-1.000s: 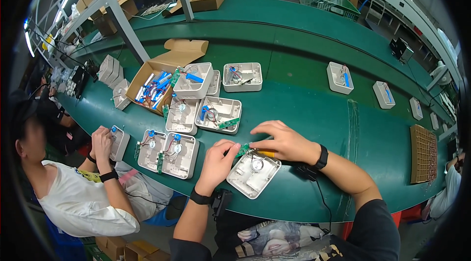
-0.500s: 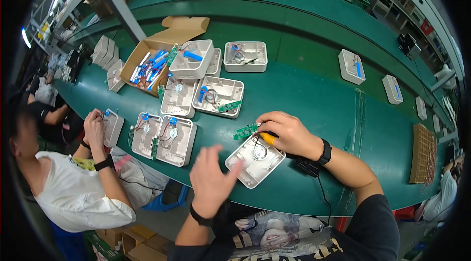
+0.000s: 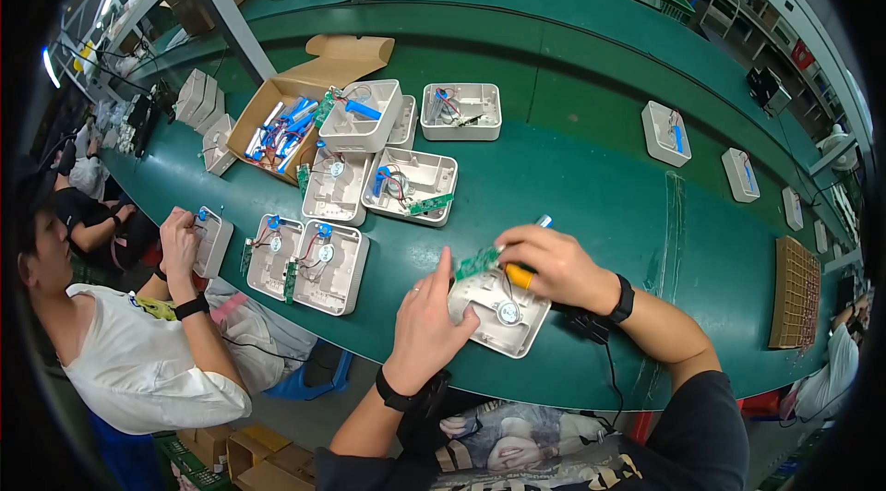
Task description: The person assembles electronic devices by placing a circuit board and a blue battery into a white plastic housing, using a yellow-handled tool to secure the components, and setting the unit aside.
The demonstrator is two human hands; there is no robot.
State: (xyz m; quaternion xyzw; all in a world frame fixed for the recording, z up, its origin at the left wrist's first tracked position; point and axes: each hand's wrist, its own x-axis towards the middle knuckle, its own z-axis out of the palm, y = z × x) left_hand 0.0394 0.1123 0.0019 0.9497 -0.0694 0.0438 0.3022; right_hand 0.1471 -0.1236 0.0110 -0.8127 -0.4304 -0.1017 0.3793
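A white plastic housing point(image 3: 503, 329) lies in front of me, with a round metal-coloured disc point(image 3: 508, 311) and thin wires inside. Over its far edge, my right hand point(image 3: 558, 268) closes its fingers around one end of a green circuit board point(image 3: 477, 263). A yellow rounded object point(image 3: 519, 277) shows under the same fingers; its kind is hidden. Beyond the knuckles sticks out a short blue-and-white cylinder end point(image 3: 544, 221). At the housing's left side, my left hand point(image 3: 430, 317) is open, its thumb and index finger apart near the board.
Several similar housings point(image 3: 337, 265) with boards and wires stand at left. Behind them, a cardboard box point(image 3: 247, 125) holds blue and white cylindrical cells. A black adapter point(image 3: 587, 325) with a cord lies by my right wrist. A co-worker point(image 3: 148, 343) handles another housing at far left.
My left hand has moved right and closer to the housing. The housing has shifted right, and my right hand has moved right with the board. The blue-and-white cylinder end has come into sight.
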